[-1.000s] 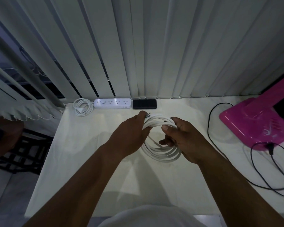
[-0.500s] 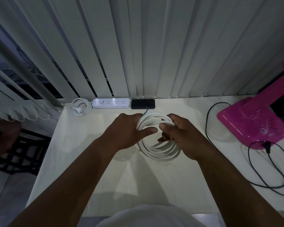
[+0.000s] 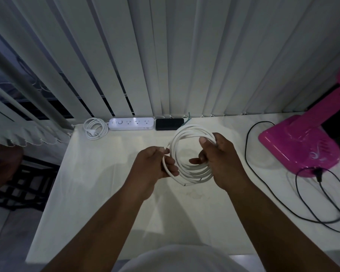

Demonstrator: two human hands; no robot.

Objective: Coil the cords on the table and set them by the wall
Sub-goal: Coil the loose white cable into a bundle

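Since half a sec ago I've slid my left hand [image 3: 152, 163] off the top; its fingers pinch the white cord coil's [image 3: 186, 152] left side, right hand [image 3: 222, 160] grips the right (several loops, cut end low), held above the table [image 3: 98, 185]. No legible writing.

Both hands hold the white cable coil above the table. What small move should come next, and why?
Probably carry the white cable coil forward and lay it by the blinds, right of the black box. The coil looks complete: both the left hand and the right hand grip its loops, a cut end shows at the bottom, and that spot looks free.
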